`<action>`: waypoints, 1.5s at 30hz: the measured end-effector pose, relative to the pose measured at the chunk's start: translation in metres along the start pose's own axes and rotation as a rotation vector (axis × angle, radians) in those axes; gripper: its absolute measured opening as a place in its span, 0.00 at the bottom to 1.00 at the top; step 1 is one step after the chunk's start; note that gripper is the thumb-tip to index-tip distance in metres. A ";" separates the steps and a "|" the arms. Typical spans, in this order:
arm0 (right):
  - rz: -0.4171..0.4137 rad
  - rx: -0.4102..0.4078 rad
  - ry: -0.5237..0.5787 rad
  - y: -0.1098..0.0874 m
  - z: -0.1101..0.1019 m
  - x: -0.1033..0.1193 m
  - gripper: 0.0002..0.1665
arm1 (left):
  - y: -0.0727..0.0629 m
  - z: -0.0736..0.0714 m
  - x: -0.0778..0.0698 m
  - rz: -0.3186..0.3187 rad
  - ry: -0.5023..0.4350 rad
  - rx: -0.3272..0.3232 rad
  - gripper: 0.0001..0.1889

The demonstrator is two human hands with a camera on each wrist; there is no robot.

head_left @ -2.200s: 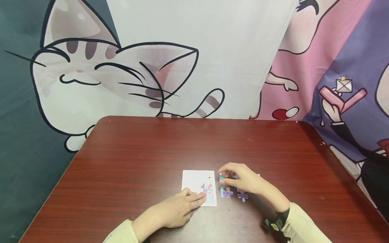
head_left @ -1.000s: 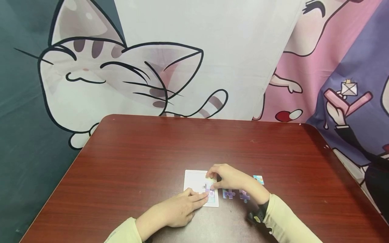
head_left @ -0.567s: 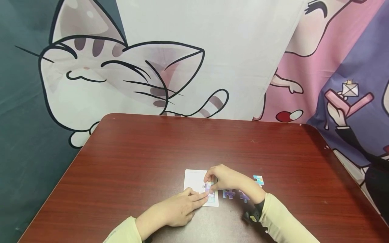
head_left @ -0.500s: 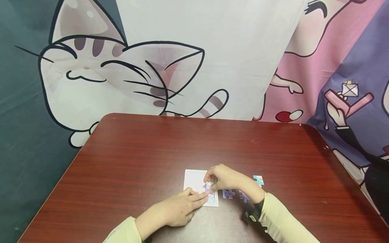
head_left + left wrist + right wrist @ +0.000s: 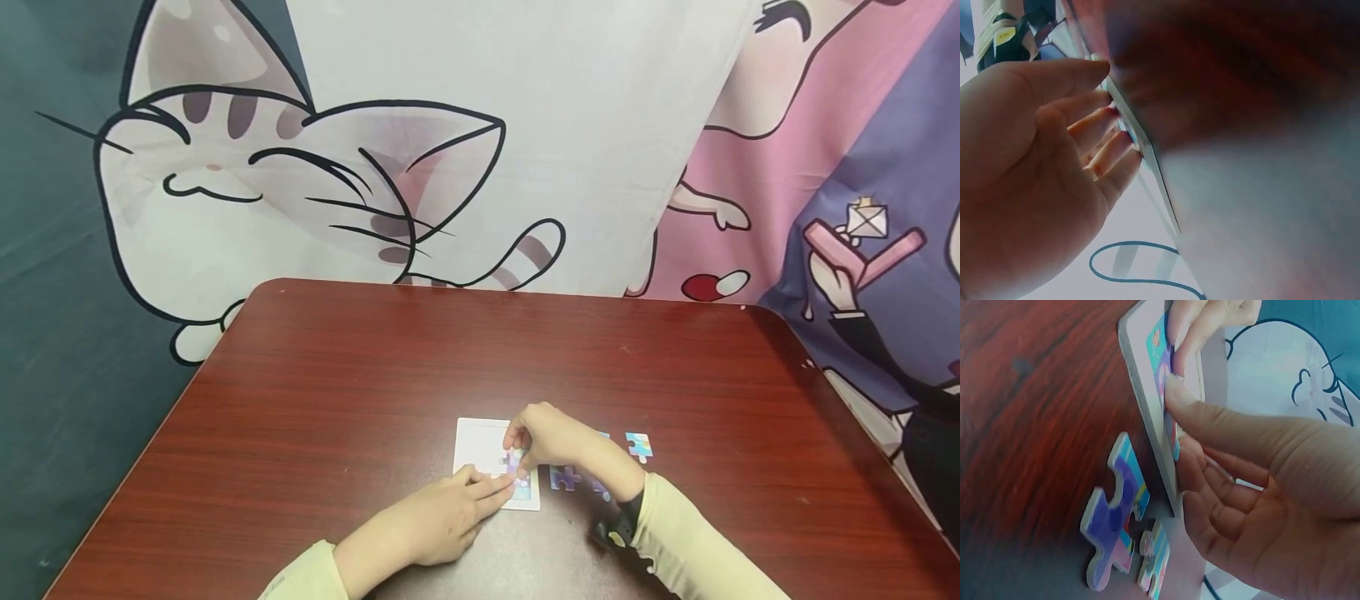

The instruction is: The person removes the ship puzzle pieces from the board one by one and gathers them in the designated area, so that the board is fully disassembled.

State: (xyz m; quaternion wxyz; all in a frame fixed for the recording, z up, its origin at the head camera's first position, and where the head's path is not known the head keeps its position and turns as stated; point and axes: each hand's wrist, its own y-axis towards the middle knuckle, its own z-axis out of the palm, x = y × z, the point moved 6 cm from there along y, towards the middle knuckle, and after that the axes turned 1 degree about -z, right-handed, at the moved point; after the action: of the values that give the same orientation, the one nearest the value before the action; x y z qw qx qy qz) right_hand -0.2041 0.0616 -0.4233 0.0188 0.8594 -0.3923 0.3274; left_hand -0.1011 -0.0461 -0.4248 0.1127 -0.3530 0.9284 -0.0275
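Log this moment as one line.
left hand: rests on white puzzle board | right hand: holds puzzle piece at board | loose pieces: on table, right of board

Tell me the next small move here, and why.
Probably press the puzzle piece down with the right hand: its thumb and fingers grip it over the white board, where the left hand rests. Whether it sits flush is hidden.

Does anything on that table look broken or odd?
Nothing stands out: the loose puzzle pieces lie beside the white board, and I see no tear or spill. The left hand and right hand partly hide the board.
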 end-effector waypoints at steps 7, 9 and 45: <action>0.058 -0.016 0.002 0.002 0.001 -0.001 0.16 | -0.005 0.001 -0.008 -0.001 0.182 -0.019 0.27; 0.073 -0.014 0.002 0.003 0.001 -0.003 0.16 | -0.008 0.000 -0.011 0.015 0.222 -0.026 0.27; -0.297 -0.215 0.009 -0.031 0.008 -0.006 0.16 | -0.016 -0.004 -0.007 0.004 0.034 0.002 0.24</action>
State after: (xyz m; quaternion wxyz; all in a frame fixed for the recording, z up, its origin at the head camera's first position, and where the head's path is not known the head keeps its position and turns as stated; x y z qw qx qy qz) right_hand -0.1812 0.0844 -0.4256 0.1605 0.8994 -0.2938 0.2811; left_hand -0.0859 -0.0536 -0.4174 0.0975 -0.3504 0.9309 -0.0343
